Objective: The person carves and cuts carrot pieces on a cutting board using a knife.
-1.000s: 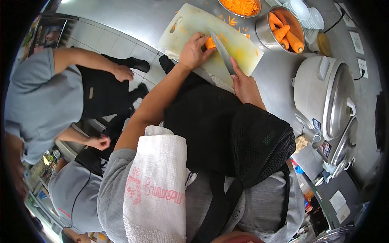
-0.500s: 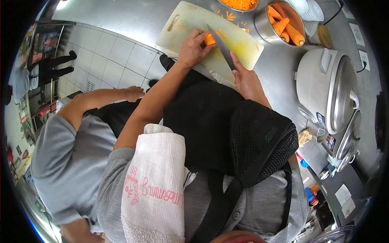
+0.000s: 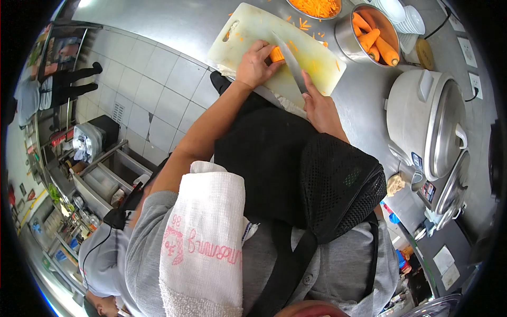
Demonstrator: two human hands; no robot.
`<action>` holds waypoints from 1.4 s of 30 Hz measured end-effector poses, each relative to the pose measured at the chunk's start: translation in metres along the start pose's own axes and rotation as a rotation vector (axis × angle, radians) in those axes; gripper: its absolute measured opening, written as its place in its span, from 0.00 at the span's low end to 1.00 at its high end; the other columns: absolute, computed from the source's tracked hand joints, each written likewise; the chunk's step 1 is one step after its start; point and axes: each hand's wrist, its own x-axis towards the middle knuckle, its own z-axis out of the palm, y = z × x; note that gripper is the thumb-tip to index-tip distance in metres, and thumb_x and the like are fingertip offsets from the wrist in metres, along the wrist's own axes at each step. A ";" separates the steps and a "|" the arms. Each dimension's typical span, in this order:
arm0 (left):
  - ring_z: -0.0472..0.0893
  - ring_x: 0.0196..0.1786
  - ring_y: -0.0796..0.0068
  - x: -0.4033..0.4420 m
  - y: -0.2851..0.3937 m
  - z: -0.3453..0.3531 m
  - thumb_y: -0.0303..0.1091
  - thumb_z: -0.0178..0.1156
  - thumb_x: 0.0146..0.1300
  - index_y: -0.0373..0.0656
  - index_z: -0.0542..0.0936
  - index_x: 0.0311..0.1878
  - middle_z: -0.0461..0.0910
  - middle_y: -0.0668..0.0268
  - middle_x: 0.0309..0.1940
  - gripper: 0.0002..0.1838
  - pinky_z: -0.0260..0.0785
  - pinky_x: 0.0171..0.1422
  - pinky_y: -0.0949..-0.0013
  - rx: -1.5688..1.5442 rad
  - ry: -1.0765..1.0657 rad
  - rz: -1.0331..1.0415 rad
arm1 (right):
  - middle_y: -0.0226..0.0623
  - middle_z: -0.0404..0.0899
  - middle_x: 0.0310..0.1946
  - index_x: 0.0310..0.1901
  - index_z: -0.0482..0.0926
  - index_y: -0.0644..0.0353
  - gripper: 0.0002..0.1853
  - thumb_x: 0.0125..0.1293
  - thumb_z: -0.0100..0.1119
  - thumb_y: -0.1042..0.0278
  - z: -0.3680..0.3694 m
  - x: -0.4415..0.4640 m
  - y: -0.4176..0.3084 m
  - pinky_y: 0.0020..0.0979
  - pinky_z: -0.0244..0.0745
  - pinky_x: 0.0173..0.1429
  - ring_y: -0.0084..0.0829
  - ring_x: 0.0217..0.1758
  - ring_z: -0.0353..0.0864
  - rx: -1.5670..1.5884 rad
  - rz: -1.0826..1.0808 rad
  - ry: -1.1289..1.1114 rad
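Observation:
My left hand [image 3: 256,64] grips a piece of orange carrot [image 3: 276,54] on the pale cutting board [image 3: 253,26]. In my right hand [image 3: 321,105] is the handle of a long knife [image 3: 293,63], its blade beside the carrot piece and its tip pointing toward the far side of the board. Thin carrot strips lie on the board and on the steel counter behind it. A metal pot [image 3: 346,37] of whole peeled carrots stands to the right of the board, and a bowl of shredded carrot [image 3: 315,7] is beyond the board's far edge.
A large white cooker [image 3: 409,113] stands at the right, near stacked white bowls [image 3: 413,20]. A co-worker in grey [image 3: 105,261] is at the lower left, and another person [image 3: 29,100] is farther off at the left. Shelving and open drawers [image 3: 113,174] are behind my left arm.
The co-worker who was close by my left arm has gone out of sight, uncovering floor tiles and drawers. Both my hands keep nearly the same places, with carrot and knife still held.

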 end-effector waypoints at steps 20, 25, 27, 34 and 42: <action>0.86 0.43 0.55 0.002 -0.001 -0.001 0.37 0.80 0.58 0.39 0.87 0.54 0.83 0.56 0.48 0.23 0.81 0.47 0.60 0.027 0.021 0.062 | 0.65 0.84 0.53 0.83 0.60 0.37 0.34 0.79 0.54 0.68 -0.010 -0.003 -0.003 0.55 0.76 0.63 0.67 0.56 0.83 0.123 0.060 -0.060; 0.86 0.44 0.56 0.001 0.003 -0.002 0.38 0.79 0.56 0.39 0.87 0.53 0.83 0.58 0.48 0.23 0.82 0.50 0.60 -0.016 -0.012 -0.007 | 0.65 0.83 0.54 0.83 0.60 0.38 0.35 0.77 0.55 0.69 -0.014 -0.008 -0.002 0.57 0.76 0.63 0.68 0.56 0.82 0.109 0.017 -0.036; 0.86 0.43 0.57 0.002 0.002 -0.001 0.38 0.79 0.56 0.40 0.87 0.53 0.83 0.58 0.48 0.23 0.82 0.49 0.61 -0.013 -0.011 0.005 | 0.65 0.84 0.52 0.83 0.60 0.38 0.35 0.77 0.55 0.70 -0.013 -0.007 0.000 0.57 0.77 0.61 0.68 0.54 0.82 0.102 0.008 -0.035; 0.86 0.43 0.57 0.001 0.003 -0.001 0.39 0.79 0.56 0.41 0.87 0.54 0.83 0.59 0.48 0.23 0.82 0.50 0.60 0.005 -0.002 -0.011 | 0.56 0.86 0.36 0.83 0.60 0.39 0.34 0.79 0.53 0.70 -0.019 -0.005 -0.004 0.49 0.80 0.52 0.58 0.37 0.86 0.199 0.061 -0.015; 0.85 0.48 0.55 0.001 0.010 -0.005 0.40 0.78 0.57 0.42 0.87 0.55 0.82 0.58 0.49 0.24 0.81 0.53 0.58 0.025 -0.033 -0.059 | 0.34 0.80 0.26 0.84 0.61 0.32 0.36 0.80 0.56 0.71 -0.032 -0.011 0.001 0.32 0.80 0.36 0.23 0.24 0.78 0.372 0.223 0.051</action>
